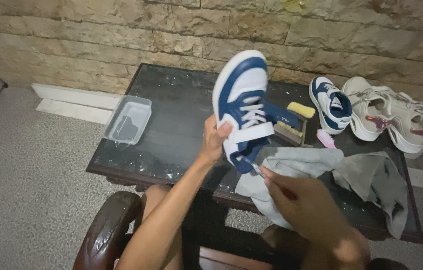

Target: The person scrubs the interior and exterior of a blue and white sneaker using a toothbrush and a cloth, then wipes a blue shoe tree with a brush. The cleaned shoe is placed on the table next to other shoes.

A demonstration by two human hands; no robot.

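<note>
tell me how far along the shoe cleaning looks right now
Done: nothing can be confirmed clean. In hand: the left hand holds up a blue and white sneaker, while the right hand works a thin tool, too blurred to identify, at its heel over a grey cloth. Left, probably: the matching blue and white sneaker and a beige pair sit on the dark table beside wooden brushes.

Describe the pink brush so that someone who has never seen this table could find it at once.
On the dark table by the stone wall, look right of the raised blue-and-white sneaker. Just beyond the wooden brush, the pink brush lies at the grey cloth's upper edge, the only pink item.
</note>
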